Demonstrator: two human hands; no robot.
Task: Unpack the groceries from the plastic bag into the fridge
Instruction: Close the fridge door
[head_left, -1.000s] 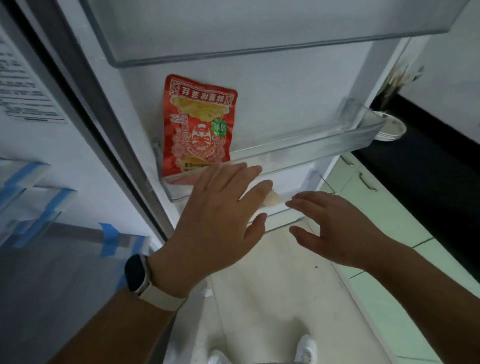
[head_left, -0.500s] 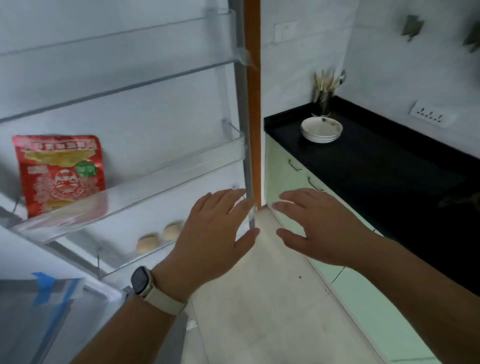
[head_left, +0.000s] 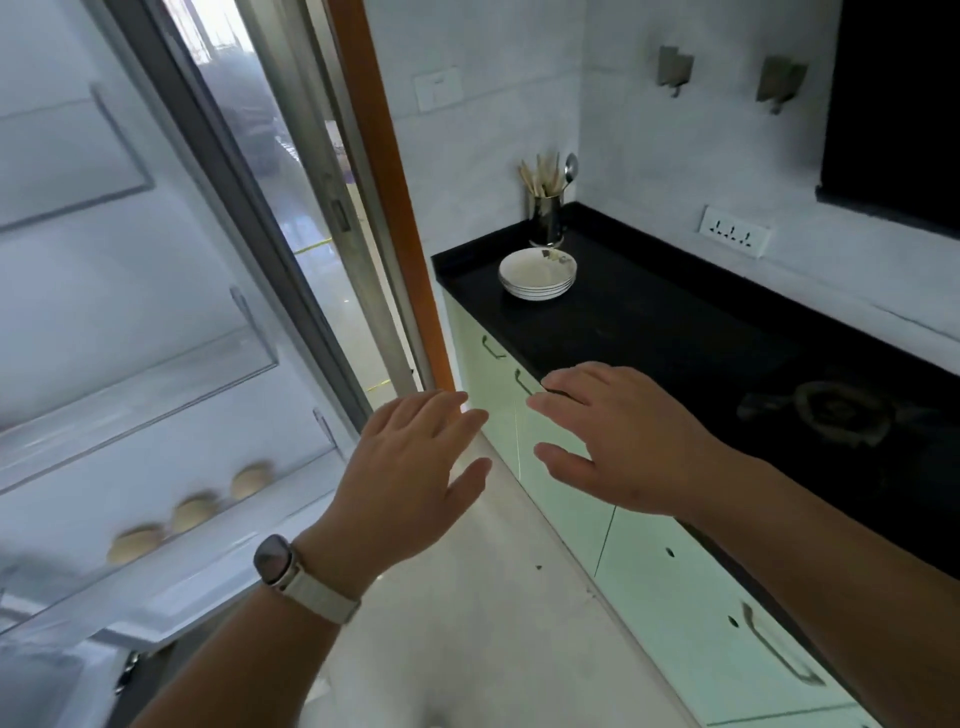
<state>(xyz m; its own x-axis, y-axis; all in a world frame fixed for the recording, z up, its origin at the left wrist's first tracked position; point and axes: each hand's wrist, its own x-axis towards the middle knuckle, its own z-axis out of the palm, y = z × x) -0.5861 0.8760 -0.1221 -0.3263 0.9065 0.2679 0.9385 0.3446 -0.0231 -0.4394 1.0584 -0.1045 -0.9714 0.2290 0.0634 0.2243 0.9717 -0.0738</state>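
Note:
The open fridge door fills the left side, with clear door shelves. Three pale round buns lie in the lower door shelf. My left hand, with a watch on the wrist, hovers flat with fingers straight and holds nothing, to the right of the door. My right hand is beside it, fingers spread, empty, in front of the green cabinets. No plastic bag is in view.
A black countertop runs along the right with a stack of white bowls, a utensil holder and a gas burner. Pale green cabinets stand below. A doorway with an orange frame lies ahead. White floor lies below.
My view has swung right, away from the fridge door to the counter. The red snack packet has left the view. Both hands have moved right with it, empty and flat.

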